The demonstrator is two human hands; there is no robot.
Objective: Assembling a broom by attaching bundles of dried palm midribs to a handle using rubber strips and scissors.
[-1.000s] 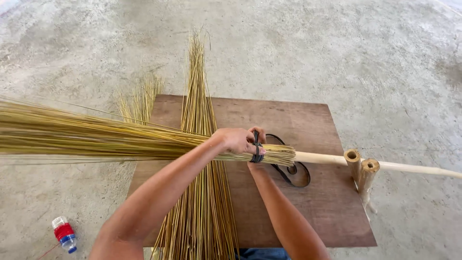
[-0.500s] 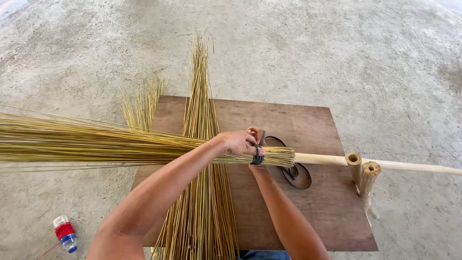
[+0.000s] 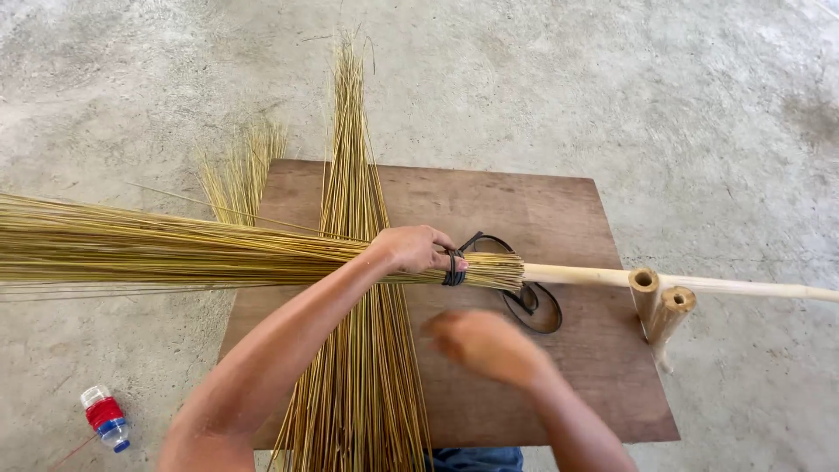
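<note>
R hand (image 3: 489,345) has left the black binding (image 3: 454,268) and dropped toward the board (image 3: 559,210), now blurred, clear of broom bundle (image 3: 175,253). Loose black strap loop (image 3: 529,301) now more exposed.

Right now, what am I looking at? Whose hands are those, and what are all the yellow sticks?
The camera sits on a person's head and looks down, so these are that person's own hands. The left hand grips a bundle of thin yellow broom sticks, tied with a black cord onto a pale wooden pole. The right hand is blurred and empty. More loose sticks lie across a brown board on the concrete floor. A small plastic bottle lies nearby.
</note>
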